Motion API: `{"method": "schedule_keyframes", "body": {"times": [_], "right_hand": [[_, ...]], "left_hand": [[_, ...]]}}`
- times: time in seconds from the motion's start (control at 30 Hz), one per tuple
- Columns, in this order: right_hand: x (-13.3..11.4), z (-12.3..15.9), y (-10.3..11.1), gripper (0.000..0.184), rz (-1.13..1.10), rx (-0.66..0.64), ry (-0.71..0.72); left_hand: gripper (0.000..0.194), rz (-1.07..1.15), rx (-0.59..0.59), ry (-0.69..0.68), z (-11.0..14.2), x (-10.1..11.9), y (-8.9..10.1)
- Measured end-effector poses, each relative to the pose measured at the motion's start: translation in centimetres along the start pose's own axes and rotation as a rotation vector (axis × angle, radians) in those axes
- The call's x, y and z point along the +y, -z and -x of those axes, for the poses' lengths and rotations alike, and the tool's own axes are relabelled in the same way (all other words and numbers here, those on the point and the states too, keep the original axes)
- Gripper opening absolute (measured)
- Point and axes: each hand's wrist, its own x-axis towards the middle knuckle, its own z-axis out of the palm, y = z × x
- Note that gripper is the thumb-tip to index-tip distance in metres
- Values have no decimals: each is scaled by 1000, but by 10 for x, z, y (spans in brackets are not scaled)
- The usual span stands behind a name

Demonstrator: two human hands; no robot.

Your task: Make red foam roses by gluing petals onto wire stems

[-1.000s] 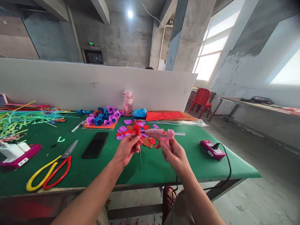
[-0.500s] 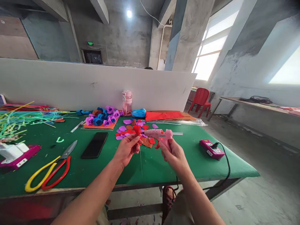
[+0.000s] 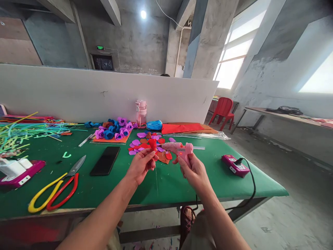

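Observation:
Between the thumb and fingers of my left hand (image 3: 142,162) is a small red paper flower (image 3: 152,143), held upright over the table. My right hand (image 3: 193,171) is wrapped round the grip of a pink hot glue gun (image 3: 179,148). A clear glue stick (image 3: 199,148) pokes out of the gun's back end, and a small red light glows on its side. The nozzle points left at the flower, a little apart from it. Loose purple, red and brown petals (image 3: 135,142) lie scattered on the table behind both hands.
On the green table (image 3: 208,180) lie scissors (image 3: 59,184), a black phone (image 3: 105,160) and finished purple and blue flowers (image 3: 114,130). A magenta power strip (image 3: 235,166) with a black cord sits at right. A pink bottle (image 3: 141,113) stands by the white partition (image 3: 78,93).
My right hand has drawn the glue gun slightly to the right, widening the gap between its nozzle and the red flower. My left hand stays in place.

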Motion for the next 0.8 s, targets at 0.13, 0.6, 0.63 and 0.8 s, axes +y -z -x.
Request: {"method": "schedule_keyframes", "body": {"times": [0.13,0.6,0.63,0.8], "right_hand": [[0,0,-1,37,-18,-24,1],[0,0,-1,31,-37,-32,32],[0,0,-1,31,-53,-28,35],[7,-3,0,32,-238,-34,-72]], "left_hand": [[29,-1,-5,0,0,0,0],[27,-4,-18,6,2,0,0],[26,2,-20,6,2,0,0],[19,162,-88,75,2,3,0]]}}
